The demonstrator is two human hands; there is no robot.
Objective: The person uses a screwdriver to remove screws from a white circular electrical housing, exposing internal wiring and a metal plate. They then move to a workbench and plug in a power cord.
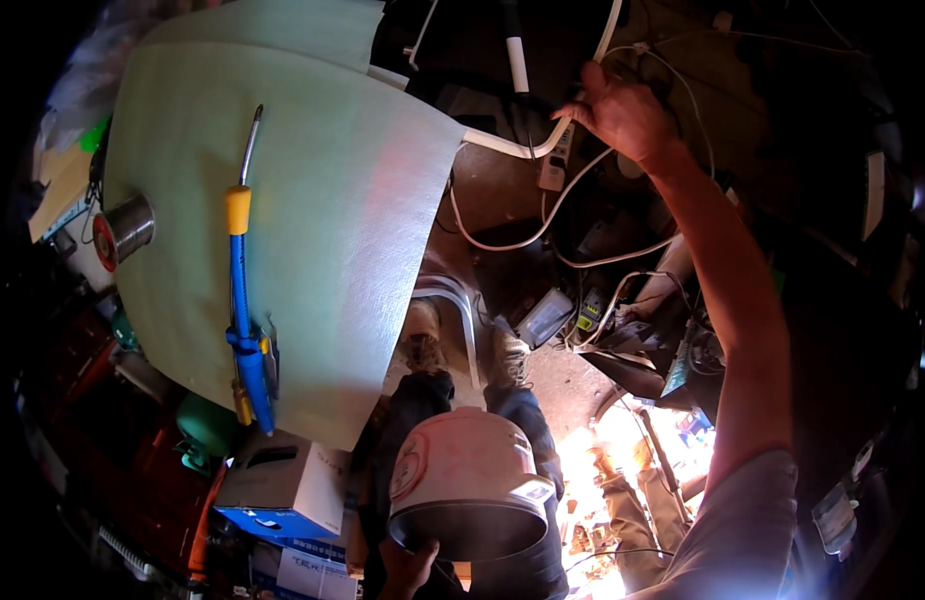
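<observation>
A white, round rice cooker body (463,450) with red markings is tilted over my legs, its dark rim turned toward me. My left hand (411,565) grips that rim from below, with the thumb on the edge. Far off to the right, my outstretched right hand (623,115) is closed around a thick white bent cord or tube (503,144), which runs from beside the table edge up past my fingers. Just below this hand, a white power strip (554,165) hangs or lies among loose cables.
A green-covered table (333,220) at left bears a screwdriver (249,150), a blue tool (251,370) and a solder wire spool (125,233). Cardboard boxes (283,485) stand below its near edge. White cables (513,247) loop down at right; bright light falls on clutter (613,470) lower right.
</observation>
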